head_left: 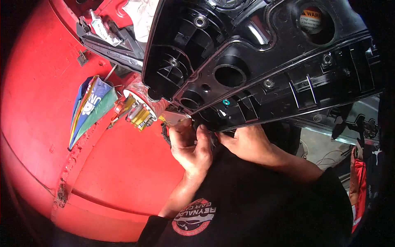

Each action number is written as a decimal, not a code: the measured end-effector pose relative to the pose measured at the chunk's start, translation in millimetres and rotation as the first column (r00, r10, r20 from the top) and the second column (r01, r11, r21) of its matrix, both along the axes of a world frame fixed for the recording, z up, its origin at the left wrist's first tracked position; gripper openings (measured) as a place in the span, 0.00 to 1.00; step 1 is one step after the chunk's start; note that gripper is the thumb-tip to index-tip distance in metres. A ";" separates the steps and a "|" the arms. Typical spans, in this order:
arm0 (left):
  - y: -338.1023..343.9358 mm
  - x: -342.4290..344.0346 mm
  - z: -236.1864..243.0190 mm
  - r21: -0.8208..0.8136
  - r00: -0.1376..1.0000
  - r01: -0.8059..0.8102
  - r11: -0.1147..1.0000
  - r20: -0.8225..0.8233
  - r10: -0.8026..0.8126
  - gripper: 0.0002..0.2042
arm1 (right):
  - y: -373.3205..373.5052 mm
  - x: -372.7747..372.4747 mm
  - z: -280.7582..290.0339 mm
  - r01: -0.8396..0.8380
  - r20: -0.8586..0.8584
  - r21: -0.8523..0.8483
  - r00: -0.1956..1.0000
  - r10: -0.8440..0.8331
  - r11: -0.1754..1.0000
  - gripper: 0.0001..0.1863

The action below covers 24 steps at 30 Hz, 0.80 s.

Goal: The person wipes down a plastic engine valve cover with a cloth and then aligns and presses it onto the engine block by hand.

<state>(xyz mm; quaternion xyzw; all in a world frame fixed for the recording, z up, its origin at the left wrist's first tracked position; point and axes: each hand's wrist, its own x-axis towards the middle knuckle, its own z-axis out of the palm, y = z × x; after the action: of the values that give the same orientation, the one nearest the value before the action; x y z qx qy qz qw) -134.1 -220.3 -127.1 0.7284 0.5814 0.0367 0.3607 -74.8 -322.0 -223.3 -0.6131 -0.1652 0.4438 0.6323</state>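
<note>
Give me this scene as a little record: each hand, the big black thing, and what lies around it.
Left hand: fingers curled, thumb raised; left hand at the lower edge of the black plastic panel; grip unclear
Right hand: right hand at the same edge; fingertips hidden
Panel: large, with round holes
Left side: curved red bodywork, colourful folded cloth
Upper left: white tube

On my feed, a red panel [119, 173] spreads from 7 to 11 o'clock. Directly on it I see a coloured cloth [91, 107] at 9 o'clock and, closer in, a tub [140, 85]. Between 3 and 4 o'clock, thin wires [328, 159] lie on the grey floor [312, 142].
</note>
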 end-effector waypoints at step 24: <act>-3.5 -32.1 -4.8 0.136 0.956 0.273 0.952 -0.145 -0.254 0.15 | -3.8 -1.9 -2.5 -0.030 -0.032 0.000 0.999 0.030 1.000 0.17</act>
<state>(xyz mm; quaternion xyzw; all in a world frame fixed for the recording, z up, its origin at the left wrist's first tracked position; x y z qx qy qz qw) -166.1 -223.8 -131.9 0.8261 0.4960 -0.0131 0.2674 -76.8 -325.8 -225.8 -0.6036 -0.1642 0.4630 0.6280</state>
